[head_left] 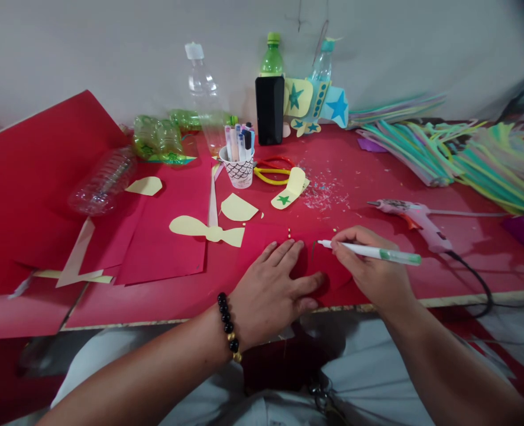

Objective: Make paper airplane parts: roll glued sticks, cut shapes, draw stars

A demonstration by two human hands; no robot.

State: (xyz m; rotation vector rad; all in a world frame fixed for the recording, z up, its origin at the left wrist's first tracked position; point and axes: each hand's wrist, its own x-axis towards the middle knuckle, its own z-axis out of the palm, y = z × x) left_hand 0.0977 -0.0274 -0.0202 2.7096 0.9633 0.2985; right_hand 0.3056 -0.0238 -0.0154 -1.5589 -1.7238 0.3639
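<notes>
My right hand [372,263] grips a white marker [368,251] with a green end. Its tip touches a red paper piece [333,273] near the table's front edge, beside a short dark green line. On the same red paper, my left hand [275,284] lies flat with its fingers spread. A pale yellow propeller-shaped cutout [209,232] lies left of my left hand. Just beyond my hands are a yellow paper piece [239,207] and a curved yellow strip [290,189] bearing a green star.
A patterned cup [238,171] of pens, scissors [273,171] and a black phone [269,111] stand or lie behind. A pink glue gun [415,222] with a cord is at right, near pipe cleaners [413,154]. Red sheets [168,219] and plastic bottles [104,180] occupy the left.
</notes>
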